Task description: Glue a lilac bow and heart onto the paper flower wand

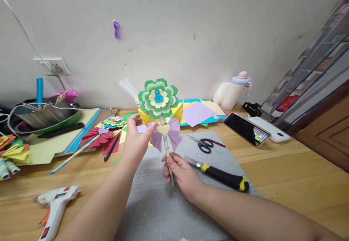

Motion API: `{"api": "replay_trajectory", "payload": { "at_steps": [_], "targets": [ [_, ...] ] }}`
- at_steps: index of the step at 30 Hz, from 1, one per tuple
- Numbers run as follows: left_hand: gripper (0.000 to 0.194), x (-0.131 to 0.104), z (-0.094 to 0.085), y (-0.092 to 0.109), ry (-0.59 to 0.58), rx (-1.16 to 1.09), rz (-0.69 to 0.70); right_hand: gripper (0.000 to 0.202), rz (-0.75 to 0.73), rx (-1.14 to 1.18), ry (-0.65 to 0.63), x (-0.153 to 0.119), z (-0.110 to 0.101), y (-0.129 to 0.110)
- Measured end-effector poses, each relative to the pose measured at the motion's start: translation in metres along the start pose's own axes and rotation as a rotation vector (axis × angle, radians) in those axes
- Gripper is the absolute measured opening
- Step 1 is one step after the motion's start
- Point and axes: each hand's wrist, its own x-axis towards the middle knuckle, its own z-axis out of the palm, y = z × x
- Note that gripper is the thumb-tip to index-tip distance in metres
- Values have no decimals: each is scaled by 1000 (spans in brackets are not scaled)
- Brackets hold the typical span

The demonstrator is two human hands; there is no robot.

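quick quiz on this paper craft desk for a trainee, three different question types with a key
1. True or false: the right hand holds the striped stick of the paper flower.
2. Which of these lies on the grey mat?
a) glue gun
b) scissors
c) pink-topped bottle
3. Fill in the colour: the heart over the lilac bow is ____.

Key: 1. True. 2. b. 3. Pale yellow.

Scuffed pale grey wall (218, 33) with a white socket (63, 67) behind a wooden table (289, 175)
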Motion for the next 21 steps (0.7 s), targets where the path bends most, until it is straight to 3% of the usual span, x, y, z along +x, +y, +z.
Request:
{"api": "replay_trajectory", "payload": {
  "at_steps": [4,9,12,16,21],
  "targets": [
    [56,-2,2,4,96,-9,-21,34,-9,37,-12,0,0,0],
    [51,-10,17,2,22,-347,-233,30,-45,180,43,0,1,-3],
    [40,-28,34,0,40,-397,-289,26,-59,286,86,3,-1,-7],
    [32,-61,54,-2,-112,-441,-402,27,-55,342,153,8,-3,-10],
    [33,-80,59,-7,-282,-445,-495,32,-9,346,176,8,-1,-8]
  ]
}}
